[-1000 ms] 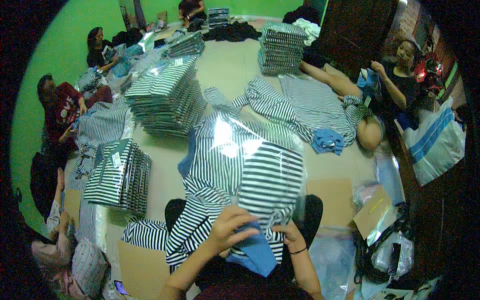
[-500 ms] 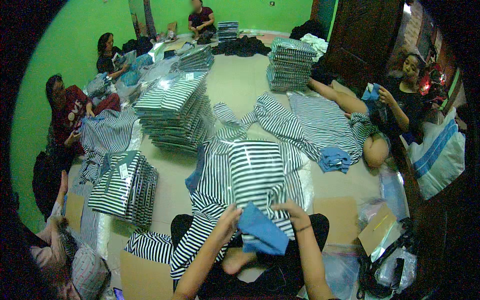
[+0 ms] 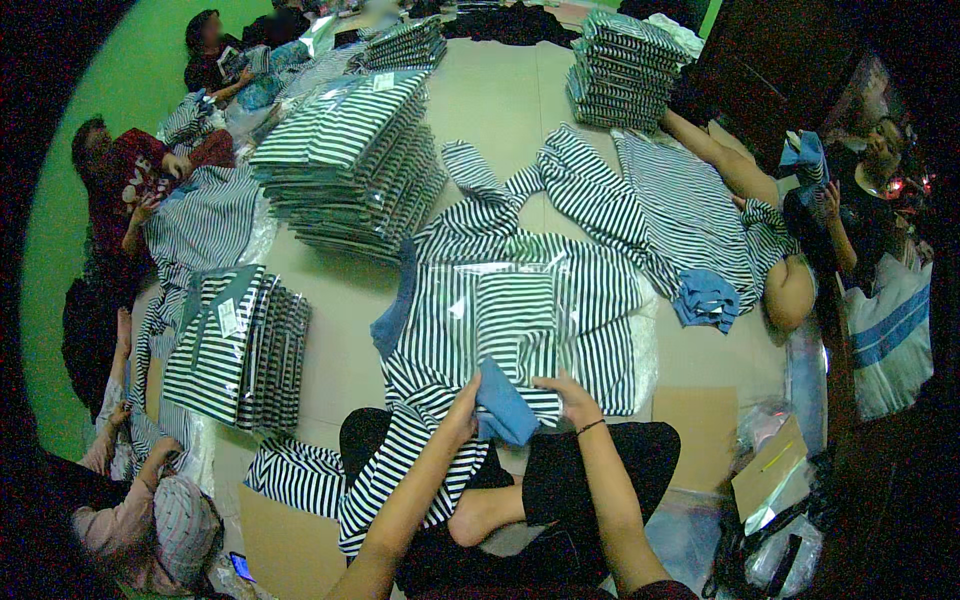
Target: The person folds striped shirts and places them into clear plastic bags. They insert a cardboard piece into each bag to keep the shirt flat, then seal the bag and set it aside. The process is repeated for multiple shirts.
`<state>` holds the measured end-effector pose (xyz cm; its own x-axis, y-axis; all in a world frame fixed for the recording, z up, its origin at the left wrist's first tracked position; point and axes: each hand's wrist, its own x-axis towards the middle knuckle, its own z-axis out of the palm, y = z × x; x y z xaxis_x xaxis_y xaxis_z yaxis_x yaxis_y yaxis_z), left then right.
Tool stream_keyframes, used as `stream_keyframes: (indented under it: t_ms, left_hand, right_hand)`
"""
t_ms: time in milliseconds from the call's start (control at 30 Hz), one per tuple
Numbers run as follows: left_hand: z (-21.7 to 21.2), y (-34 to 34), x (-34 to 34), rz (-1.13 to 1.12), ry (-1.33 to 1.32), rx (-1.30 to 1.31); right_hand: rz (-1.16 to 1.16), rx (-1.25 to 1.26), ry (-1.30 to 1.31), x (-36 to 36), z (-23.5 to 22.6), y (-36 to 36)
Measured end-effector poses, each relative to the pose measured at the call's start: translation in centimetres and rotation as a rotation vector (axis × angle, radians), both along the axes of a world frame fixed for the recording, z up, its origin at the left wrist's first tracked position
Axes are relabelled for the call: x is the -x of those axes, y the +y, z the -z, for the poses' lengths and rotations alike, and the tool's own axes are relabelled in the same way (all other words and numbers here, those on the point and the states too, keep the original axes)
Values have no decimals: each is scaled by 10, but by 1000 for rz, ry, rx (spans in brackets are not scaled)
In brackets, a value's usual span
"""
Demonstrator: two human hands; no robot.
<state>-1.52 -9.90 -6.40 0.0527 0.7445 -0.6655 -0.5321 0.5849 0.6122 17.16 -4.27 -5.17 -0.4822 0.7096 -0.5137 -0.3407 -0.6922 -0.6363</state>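
Observation:
A folded black-and-white striped shirt point(image 3: 515, 310) lies in front of me, mostly inside a clear plastic bag point(image 3: 455, 300). Its blue cloth end point(image 3: 508, 402) sticks out on my side, over my crossed legs. Closed at the left edge of that blue part is my left hand point(image 3: 463, 405). My right hand point(image 3: 572, 400) pinches the right side near the bag's mouth; whether it has shirt, plastic or both I cannot tell. Beneath the bundle spreads another striped garment point(image 3: 605, 290), with a striped sleeve point(image 3: 400, 485) trailing over my left leg.
Tall stacks of bagged striped shirts point(image 3: 340, 170) stand ahead left, with a lower stack point(image 3: 235, 345) nearer and another stack point(image 3: 625, 70) far right. Co-workers sit along both sides; one at right holds blue cloth point(image 3: 805, 155). Cardboard point(image 3: 695, 430) and plastic bags point(image 3: 685, 540) lie right.
The view has tilted down. The bagged shirt, held up closer before, now rests lower and flatter over the spread garment. Both hands keep their hold.

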Motion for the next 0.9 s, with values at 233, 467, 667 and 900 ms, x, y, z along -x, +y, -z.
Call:
stream_keyframes:
  t_ms: [233,467,667,900]
  left_hand:
    - [-15,6,-6,90,-148,-50]
    - [16,8,-25,71,-208,48]
    - [23,8,-39,153,-176,43]
    - [34,-3,-51,159,-15,83]
  right_hand:
    - [1,-623,-584,3,-30,23]
    - [-305,-833,-1005,17,-38,24]
    - [-131,-1026,-1139,27,-55,8]
    - [-175,-901,-1272,40,-49,-3]
